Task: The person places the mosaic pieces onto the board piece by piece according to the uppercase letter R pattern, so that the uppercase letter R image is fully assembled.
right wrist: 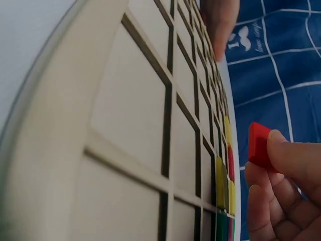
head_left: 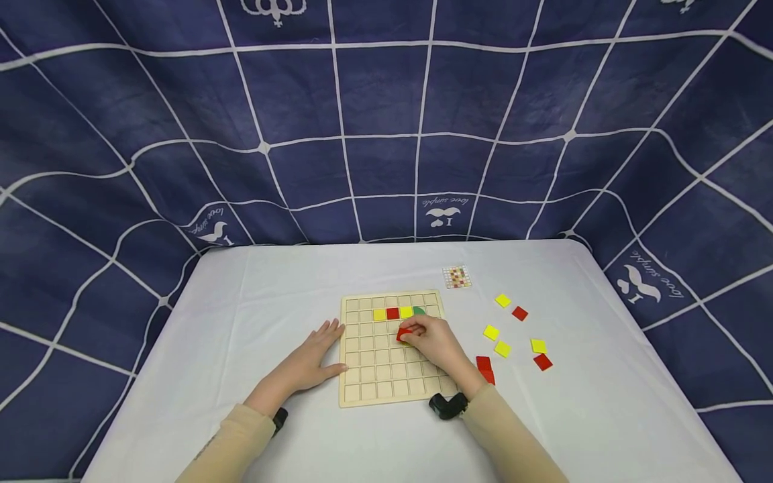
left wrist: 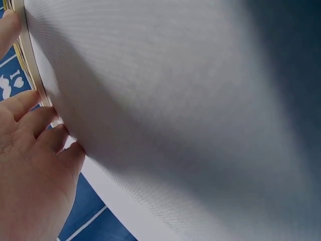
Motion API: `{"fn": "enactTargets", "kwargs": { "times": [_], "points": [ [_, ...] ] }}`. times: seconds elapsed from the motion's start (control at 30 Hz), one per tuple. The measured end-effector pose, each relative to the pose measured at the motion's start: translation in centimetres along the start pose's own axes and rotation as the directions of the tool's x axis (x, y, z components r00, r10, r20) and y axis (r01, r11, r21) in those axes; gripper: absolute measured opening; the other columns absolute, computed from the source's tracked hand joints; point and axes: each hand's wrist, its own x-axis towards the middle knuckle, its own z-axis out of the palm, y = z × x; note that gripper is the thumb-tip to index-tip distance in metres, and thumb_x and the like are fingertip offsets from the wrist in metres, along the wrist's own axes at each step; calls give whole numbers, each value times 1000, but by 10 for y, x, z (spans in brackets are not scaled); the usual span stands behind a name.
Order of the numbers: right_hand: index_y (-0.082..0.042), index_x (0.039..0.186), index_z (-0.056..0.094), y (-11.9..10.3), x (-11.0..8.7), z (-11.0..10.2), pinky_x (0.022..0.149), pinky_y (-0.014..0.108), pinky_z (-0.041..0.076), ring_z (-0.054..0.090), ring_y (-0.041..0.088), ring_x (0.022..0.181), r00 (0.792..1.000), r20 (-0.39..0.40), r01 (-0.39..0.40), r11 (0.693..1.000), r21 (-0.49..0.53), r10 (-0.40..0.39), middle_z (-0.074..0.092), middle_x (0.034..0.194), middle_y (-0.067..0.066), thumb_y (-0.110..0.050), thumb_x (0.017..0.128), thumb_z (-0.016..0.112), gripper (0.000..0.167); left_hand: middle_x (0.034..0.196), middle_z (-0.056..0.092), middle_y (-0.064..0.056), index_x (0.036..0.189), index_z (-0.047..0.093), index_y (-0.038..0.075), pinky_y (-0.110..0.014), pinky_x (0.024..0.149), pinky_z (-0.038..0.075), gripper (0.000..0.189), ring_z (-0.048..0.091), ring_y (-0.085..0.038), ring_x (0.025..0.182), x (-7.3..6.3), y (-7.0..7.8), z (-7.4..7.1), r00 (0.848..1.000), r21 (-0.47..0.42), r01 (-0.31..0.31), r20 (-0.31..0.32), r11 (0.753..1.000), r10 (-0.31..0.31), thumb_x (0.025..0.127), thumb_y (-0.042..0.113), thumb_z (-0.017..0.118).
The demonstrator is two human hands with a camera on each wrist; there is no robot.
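Observation:
A wooden grid board [head_left: 368,394] lies on the table. My right hand [head_left: 431,341] is over it, pinching a red square tile [right wrist: 258,145] between thumb and fingers, raised above the board in the right wrist view. One row at the far side holds a yellow tile [head_left: 379,314], a red tile [head_left: 392,313], another yellow tile [head_left: 406,312] and a green piece [head_left: 419,310]. Nearer the right wrist camera, a yellow tile [right wrist: 219,183] sits in a cell, hidden by my hand in the head view. My left hand [head_left: 311,359] rests spread, fingertips at the board's left edge.
Right of the board, loose yellow tiles [head_left: 502,349] and red tiles [head_left: 543,361] are scattered on the white tablecloth [head_left: 272,288]. Two red tiles [head_left: 485,370] lie close by my right forearm. A small pattern card [head_left: 456,277] lies beyond the board's far right corner.

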Motion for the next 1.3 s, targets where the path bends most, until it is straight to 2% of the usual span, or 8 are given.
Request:
{"fn": "enactTargets", "kwargs": {
  "times": [0.13, 0.4, 0.63, 0.73, 0.97, 1.1, 1.3],
  "points": [
    [-14, 95, 73, -1, 5, 8, 62, 19, 50, 58, 7, 69, 999, 18, 46, 998, -45, -45, 69, 80, -5, -10, 87, 74, 9, 163, 23, -13, 154, 32, 6, -50, 124, 19, 84, 15, -32, 153, 1, -1, 0, 1000, 5, 1, -1, 1000, -1, 88, 39, 72],
    [-14, 92, 73, -2, 9, 12, 68, 21, 53, 61, 6, 73, 998, 34, 50, 996, -75, -48, 71, 83, -4, -9, 86, 74, 8, 163, 22, -13, 154, 32, 6, -51, 124, 18, 84, 15, -32, 153, 0, -1, 0, 1000, 2, 1, 2, 1000, -1, 88, 39, 72],
    [-15, 90, 76, -1, 12, 13, 64, 19, 48, 55, 7, 71, 998, 69, 24, 992, -126, -15, 66, 83, -4, -13, 85, 77, 5, 163, 22, -14, 154, 32, 6, -51, 124, 19, 84, 15, -33, 153, 1, -1, 0, 1000, 7, -1, 5, 1000, 1, 88, 38, 72],
    [-15, 89, 78, -2, 13, 13, 63, 20, 46, 51, 10, 73, 997, 62, 54, 985, -164, -44, 62, 85, -3, -13, 84, 78, 6, 163, 22, -13, 154, 32, 6, -51, 124, 19, 84, 15, -33, 153, 1, -1, 0, 1000, 10, -2, 3, 1000, 2, 88, 38, 72],
    [-15, 93, 80, -2, 15, 16, 76, 24, 48, 55, 11, 87, 997, 54, 75, 965, -250, -64, 61, 90, -5, -14, 84, 78, 9, 163, 23, -14, 154, 32, 6, -52, 124, 19, 84, 15, -33, 153, 1, -2, 0, 1000, 9, -8, -3, 1000, 8, 88, 39, 72],
    [-14, 96, 79, -3, 14, 15, 74, 24, 47, 54, 11, 85, 997, 49, 67, 968, -243, -57, 62, 91, -4, -15, 85, 77, 11, 163, 23, -13, 154, 32, 6, -51, 124, 19, 84, 16, -32, 153, 1, -2, 0, 1000, 6, -2, -2, 1000, 2, 88, 39, 72],
    [-12, 102, 76, -5, 7, 0, 63, 21, 43, 50, 12, 74, 1000, 18, 7, 995, -98, -5, 63, 87, -4, -16, 87, 76, 16, 163, 23, -14, 154, 33, 6, -51, 124, 18, 84, 16, -32, 153, 1, -1, 0, 1000, 3, -5, -3, 1000, 5, 88, 39, 72]
  ]
}}
